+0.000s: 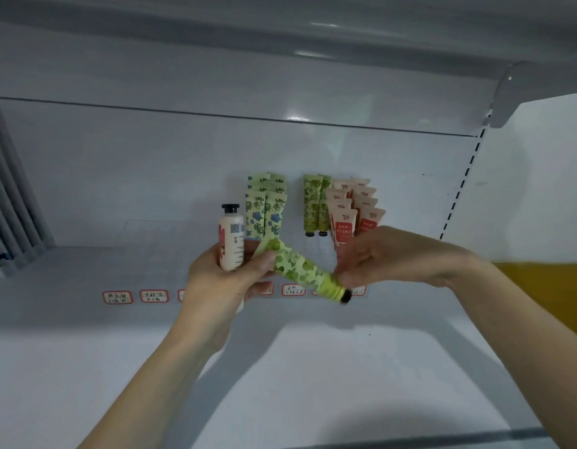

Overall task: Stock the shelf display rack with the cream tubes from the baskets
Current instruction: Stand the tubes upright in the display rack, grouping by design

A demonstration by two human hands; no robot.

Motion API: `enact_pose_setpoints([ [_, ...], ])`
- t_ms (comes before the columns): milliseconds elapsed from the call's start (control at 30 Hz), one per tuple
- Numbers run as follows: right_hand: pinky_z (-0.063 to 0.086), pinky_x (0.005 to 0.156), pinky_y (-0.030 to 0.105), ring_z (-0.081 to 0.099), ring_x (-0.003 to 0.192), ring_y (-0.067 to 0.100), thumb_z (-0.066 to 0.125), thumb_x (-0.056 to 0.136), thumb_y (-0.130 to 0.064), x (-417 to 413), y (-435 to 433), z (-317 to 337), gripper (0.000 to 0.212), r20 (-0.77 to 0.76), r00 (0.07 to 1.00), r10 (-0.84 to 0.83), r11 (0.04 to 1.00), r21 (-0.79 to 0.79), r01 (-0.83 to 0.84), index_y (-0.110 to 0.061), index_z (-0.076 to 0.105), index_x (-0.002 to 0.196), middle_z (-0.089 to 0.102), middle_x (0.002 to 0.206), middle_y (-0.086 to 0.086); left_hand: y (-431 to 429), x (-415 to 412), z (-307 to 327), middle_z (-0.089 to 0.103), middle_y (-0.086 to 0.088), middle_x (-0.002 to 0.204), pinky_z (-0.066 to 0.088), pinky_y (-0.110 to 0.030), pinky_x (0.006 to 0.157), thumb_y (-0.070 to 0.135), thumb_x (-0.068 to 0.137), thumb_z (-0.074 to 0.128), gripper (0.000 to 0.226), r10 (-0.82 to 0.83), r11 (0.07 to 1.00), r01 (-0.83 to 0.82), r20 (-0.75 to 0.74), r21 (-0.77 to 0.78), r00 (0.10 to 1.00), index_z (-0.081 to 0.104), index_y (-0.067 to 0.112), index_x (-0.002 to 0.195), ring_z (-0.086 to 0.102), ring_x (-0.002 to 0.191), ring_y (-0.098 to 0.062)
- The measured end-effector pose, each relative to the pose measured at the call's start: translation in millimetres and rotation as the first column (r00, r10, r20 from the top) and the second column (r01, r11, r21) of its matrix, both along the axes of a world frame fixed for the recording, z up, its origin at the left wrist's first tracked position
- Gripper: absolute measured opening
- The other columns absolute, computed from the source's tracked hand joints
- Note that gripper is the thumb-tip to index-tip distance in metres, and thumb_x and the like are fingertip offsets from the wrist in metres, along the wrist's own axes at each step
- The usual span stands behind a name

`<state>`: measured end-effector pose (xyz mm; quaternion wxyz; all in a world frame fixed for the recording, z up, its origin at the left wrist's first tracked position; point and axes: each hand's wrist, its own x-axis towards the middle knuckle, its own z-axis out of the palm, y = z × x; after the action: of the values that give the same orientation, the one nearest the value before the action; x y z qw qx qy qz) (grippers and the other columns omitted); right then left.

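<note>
The left hand [222, 280] reaches forward curled in a grip, the right hand [387, 257] beside it pinching, palm down.

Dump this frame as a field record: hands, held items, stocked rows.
left hand: holds white plastic bottle with a black cap, thumb on flat end of green leaf-print cream tube
right hand: pinches the tube near its black cap
tube pose: tilted, cap low right, not yet placed
stocked rows, left to right: pale green blue-flower tubes; dark green leaf-print tubes; pink-and-red tubes
shelf edge: red-bordered paper labels
</note>
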<state>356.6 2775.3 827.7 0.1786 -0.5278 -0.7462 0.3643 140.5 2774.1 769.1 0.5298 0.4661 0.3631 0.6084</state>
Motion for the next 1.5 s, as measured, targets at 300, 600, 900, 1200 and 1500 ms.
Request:
enact_pose_setpoints([
  [300, 0.051, 0.056, 0.023, 0.064, 0.059, 0.005, 0.072, 0.079, -0.016, -31.5, 11.5, 29.8, 0.011, 0.059, 0.998, -0.021, 0.970, 0.243, 0.006, -0.013, 0.066, 0.088, 0.069, 0.070, -0.003, 6.1, 11.8, 10.5, 0.070, 0.000, 0.066, 0.055, -0.024, 0.054, 0.000, 0.079, 0.070, 0.013, 0.116, 0.987, -0.105, -0.085, 0.126, 0.990, 0.060, 0.010, 0.080, 0.069, 0.063, -0.013],
  [600, 0.053, 0.058, 0.016, 0.064, 0.052, 0.004, 0.065, 0.079, -0.006, -22.2, 78.1, 58.7, 0.029, -0.046, 0.956, -0.288, 0.792, 0.550, 0.265, -0.020, 0.056, 0.103, 0.067, 0.074, 0.001, 14.0, -1.7, -9.1, 0.069, 0.003, 0.061, 0.048, -0.020, 0.044, -0.002, 0.083, 0.065, 0.016, 0.120, 0.993, -0.119, -0.045, 0.024, 0.992, 0.058, 0.013, 0.081, 0.068, 0.057, -0.012],
  [900, 0.048, 0.076, 0.030, 0.058, 0.085, 0.018, 0.059, 0.088, -0.023, -29.1, 125.5, 40.1, 0.012, 0.330, 0.844, -0.422, 0.750, 0.650, 0.121, -0.011, 0.064, 0.089, 0.062, 0.094, 0.004, 20.2, -7.6, -17.4, 0.069, 0.003, 0.061, 0.054, -0.021, 0.050, 0.000, 0.083, 0.064, 0.015, 0.120, 0.993, -0.120, -0.047, -0.016, 0.992, 0.059, 0.013, 0.082, 0.068, 0.058, -0.011],
  [1200, 0.036, 0.070, 0.028, 0.055, 0.086, 0.020, 0.056, 0.091, -0.021, -26.0, 122.5, 39.5, 0.015, 0.467, 0.729, -0.500, 0.734, 0.676, 0.070, -0.012, 0.065, 0.098, 0.064, 0.103, 0.006, 21.0, -9.4, -17.6, 0.069, 0.003, 0.062, 0.052, -0.020, 0.049, 0.002, 0.083, 0.065, 0.013, 0.103, 0.994, -0.104, -0.047, -0.020, 0.994, 0.059, 0.014, 0.083, 0.068, 0.059, -0.011],
  [1500, 0.035, 0.067, 0.029, 0.055, 0.088, 0.021, 0.055, 0.092, -0.027, -22.2, 119.6, 28.4, 0.019, 0.522, 0.646, -0.556, 0.735, 0.672, 0.090, -0.013, 0.065, 0.100, 0.063, 0.102, 0.007, 19.4, -10.9, -18.2, 0.069, 0.001, 0.062, 0.052, -0.021, 0.050, 0.004, 0.081, 0.067, 0.012, 0.105, 0.994, -0.106, -0.042, -0.030, 0.994, 0.060, 0.014, 0.083, 0.069, 0.060, -0.012],
])
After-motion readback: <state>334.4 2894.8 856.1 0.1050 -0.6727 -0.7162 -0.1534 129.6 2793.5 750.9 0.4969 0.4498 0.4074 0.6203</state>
